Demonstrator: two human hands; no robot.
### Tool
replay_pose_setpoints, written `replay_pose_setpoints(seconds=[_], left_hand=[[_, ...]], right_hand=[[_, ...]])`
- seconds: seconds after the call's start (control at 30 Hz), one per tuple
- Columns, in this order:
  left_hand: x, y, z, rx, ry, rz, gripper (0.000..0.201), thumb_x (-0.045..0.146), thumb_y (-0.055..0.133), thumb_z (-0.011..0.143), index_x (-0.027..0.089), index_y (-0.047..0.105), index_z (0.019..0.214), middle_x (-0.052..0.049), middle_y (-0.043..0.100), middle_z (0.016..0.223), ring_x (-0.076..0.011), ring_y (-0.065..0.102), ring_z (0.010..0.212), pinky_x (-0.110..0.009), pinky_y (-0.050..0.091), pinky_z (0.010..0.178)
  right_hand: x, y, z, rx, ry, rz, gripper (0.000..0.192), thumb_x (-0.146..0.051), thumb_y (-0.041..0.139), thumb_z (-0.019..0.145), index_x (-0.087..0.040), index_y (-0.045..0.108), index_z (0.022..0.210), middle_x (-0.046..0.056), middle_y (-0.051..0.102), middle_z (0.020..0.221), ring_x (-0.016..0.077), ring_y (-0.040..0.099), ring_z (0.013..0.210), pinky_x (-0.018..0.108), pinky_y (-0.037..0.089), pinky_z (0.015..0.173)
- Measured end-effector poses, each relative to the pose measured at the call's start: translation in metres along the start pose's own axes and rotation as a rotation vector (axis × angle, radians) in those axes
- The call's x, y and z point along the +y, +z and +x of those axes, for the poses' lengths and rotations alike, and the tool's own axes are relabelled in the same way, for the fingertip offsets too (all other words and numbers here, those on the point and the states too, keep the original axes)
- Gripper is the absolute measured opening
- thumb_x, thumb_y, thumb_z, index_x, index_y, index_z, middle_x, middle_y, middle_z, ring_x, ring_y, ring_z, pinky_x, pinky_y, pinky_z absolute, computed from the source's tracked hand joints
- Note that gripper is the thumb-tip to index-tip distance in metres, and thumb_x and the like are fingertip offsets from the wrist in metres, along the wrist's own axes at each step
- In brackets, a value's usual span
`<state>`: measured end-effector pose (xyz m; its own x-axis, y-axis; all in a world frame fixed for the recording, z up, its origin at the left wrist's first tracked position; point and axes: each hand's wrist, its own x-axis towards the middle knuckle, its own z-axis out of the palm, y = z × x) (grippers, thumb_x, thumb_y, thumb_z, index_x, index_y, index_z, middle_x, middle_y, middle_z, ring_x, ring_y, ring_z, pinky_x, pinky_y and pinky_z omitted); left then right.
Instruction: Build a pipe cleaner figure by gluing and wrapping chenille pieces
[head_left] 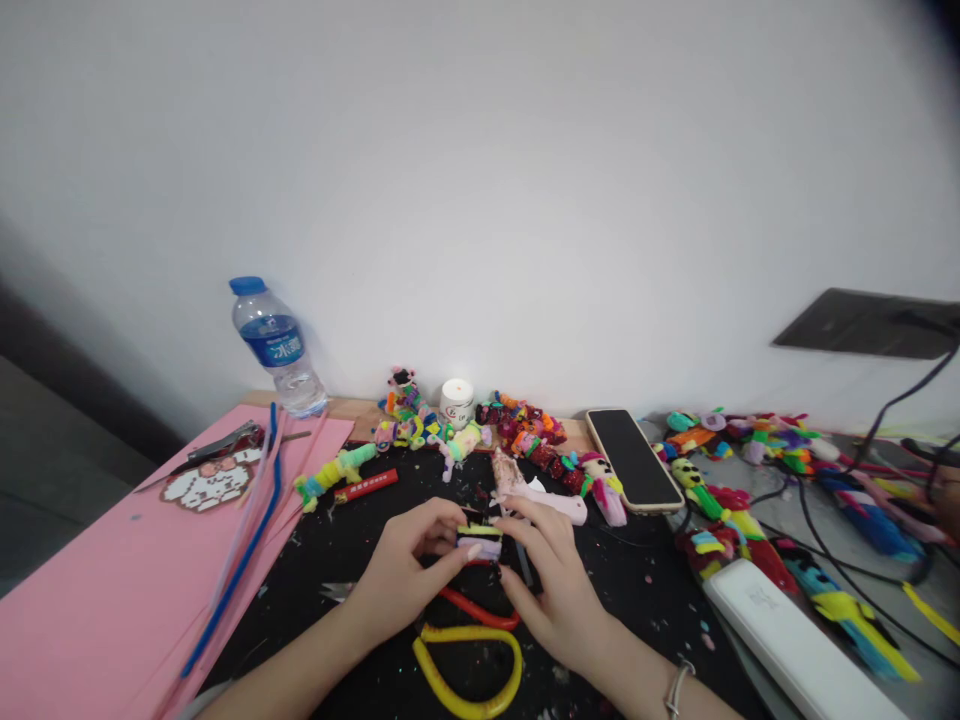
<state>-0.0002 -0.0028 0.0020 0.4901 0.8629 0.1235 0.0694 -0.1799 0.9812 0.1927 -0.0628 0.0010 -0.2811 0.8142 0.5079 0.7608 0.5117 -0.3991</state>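
Between my two hands, just over the black mat (300,590), is a small bundle of fuzzy pipe cleaners (480,546) in yellow-green, black and lavender. My left hand (401,560) pinches its left end with thumb and fingers. On the other end, the fingers of my right hand (551,570) close round it, hiding part of the piece. Scissors with red and yellow handles (466,706) lie below, their blade tips showing left of my left wrist. A pink glue gun (551,503) rests beyond my right hand. Near my left hand is a red utility knife (367,486).
Several colourful pipe-cleaner figures (525,425) line the back, with more (720,510) on the right among black cables. A phone (636,460), a white box-like device (795,630), a white jar (457,400) and a water bottle (274,345) stand about. Pink sheets (97,600) cover the left.
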Motion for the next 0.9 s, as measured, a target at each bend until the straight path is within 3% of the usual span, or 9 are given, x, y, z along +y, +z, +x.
replay_pose_setpoints(seconds=[0.53,0.9], left_hand=[[0.0039,0.0013,-0.002,-0.036,-0.031,0.042,0.009,0.022,0.062,0.077,0.016,0.056,0.075,-0.004,0.063,0.082,-0.0129,0.06,0.069,-0.02,0.048,0.061],[-0.0017,0.0012,-0.0016,-0.045,-0.005,-0.012,0.01,0.025,0.061,0.079,0.016,0.058,0.074,-0.007,0.064,0.084,-0.019,0.063,0.083,-0.023,0.05,0.065]], right_hand=[[0.0015,0.0016,0.006,0.078,-0.028,0.061,0.025,-0.01,0.052,0.081,-0.019,0.054,0.104,0.01,0.057,0.109,0.0227,0.054,0.102,0.036,0.047,0.085],[0.0014,0.0019,0.0077,0.087,-0.075,0.056,0.022,-0.007,0.051,0.08,-0.018,0.056,0.099,0.011,0.059,0.103,0.0221,0.056,0.095,0.036,0.049,0.08]])
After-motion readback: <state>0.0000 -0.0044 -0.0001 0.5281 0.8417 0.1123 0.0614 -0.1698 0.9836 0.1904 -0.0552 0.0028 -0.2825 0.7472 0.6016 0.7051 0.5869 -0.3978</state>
